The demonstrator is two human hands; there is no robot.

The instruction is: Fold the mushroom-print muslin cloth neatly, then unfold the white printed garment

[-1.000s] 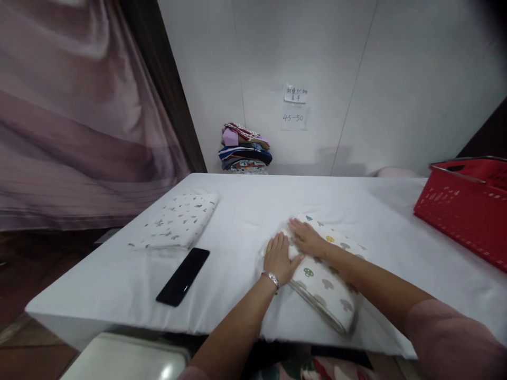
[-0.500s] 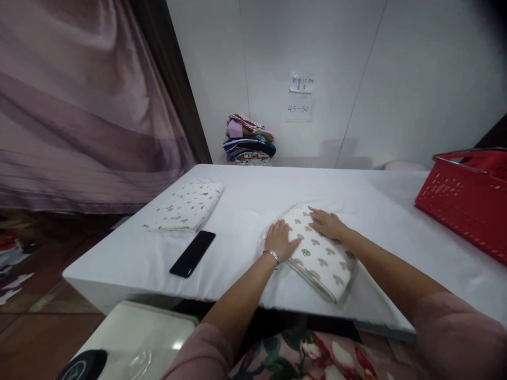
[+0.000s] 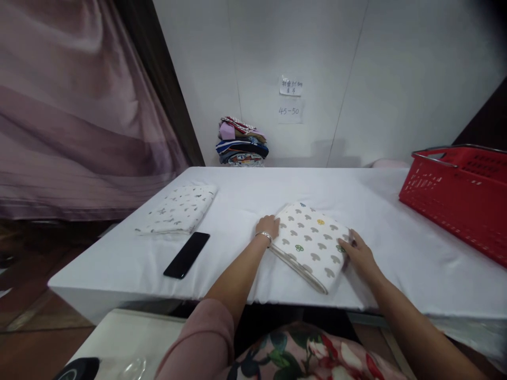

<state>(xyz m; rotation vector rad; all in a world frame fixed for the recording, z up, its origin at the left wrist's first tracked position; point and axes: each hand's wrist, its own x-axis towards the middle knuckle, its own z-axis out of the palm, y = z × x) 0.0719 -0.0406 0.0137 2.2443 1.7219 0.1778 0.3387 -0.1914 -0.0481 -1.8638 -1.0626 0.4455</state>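
A folded white cloth with grey, green, yellow and blue mushroom-like prints [image 3: 311,243] lies flat on the white table, turned at an angle. My left hand [image 3: 268,227] is at its left corner, its fingertips against the edge. On the right side my right hand [image 3: 357,251] grips the cloth's edge, thumb on top and fingers partly hidden beneath. A second folded white cloth with small dark prints [image 3: 180,209] rests at the table's left. Between the two cloths, nearer the front, lies a black phone [image 3: 187,255].
A red basket [image 3: 459,198] with metal handles stands at the table's right. Behind the white table [image 3: 317,182] is a stack of folded fabrics [image 3: 242,143] by the wall. A pink curtain [image 3: 79,116] hangs left. A white surface [image 3: 134,332] sits low in front.
My hands have moved apart, from lying on top of the cloth to its left and right edges. More of its print shows. The camera view has shifted slightly to the right.
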